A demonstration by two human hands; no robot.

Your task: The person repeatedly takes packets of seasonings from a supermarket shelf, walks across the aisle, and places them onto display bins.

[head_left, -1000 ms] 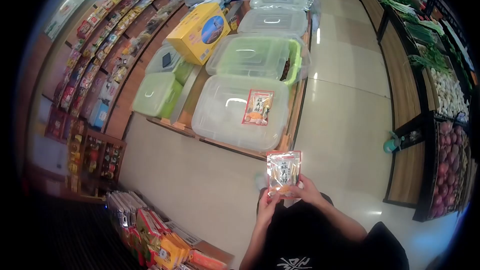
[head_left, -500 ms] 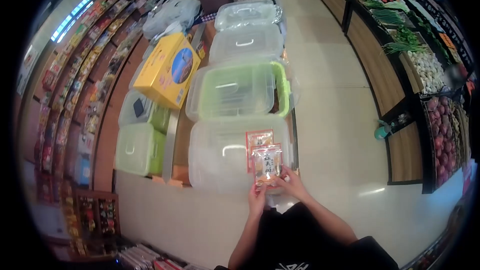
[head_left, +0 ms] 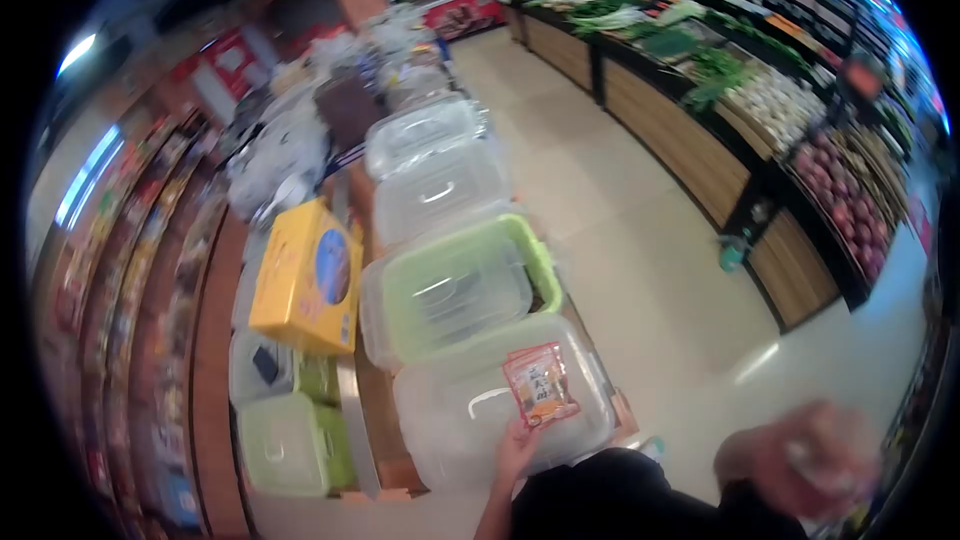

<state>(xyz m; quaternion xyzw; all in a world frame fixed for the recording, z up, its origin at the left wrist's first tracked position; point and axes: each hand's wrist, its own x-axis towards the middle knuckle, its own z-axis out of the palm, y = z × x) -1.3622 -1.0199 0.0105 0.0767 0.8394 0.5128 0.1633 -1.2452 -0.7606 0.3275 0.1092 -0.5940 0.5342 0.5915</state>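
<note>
A small red-edged packet (head_left: 541,385) lies over the clear lid (head_left: 440,410) of the nearest bin, with the edge of another packet showing behind it. The fingers of my left hand (head_left: 516,448) close on its lower left corner. At the lower right, my right hand (head_left: 815,460) is blurred by motion, well away from the bin. Something reddish shows at that hand, too smeared to make out.
A yellow box (head_left: 305,280) stands on bins left of the lidded row. A green-rimmed bin (head_left: 540,265) is partly uncovered. Shelves of packets (head_left: 140,270) line the left; a vegetable stand (head_left: 680,130) with onions (head_left: 845,202) runs along the right.
The view has swung right and upward. Both hands held the packet before; now my right hand has left it and moved far right. The held packet now overlaps the one on the lid.
</note>
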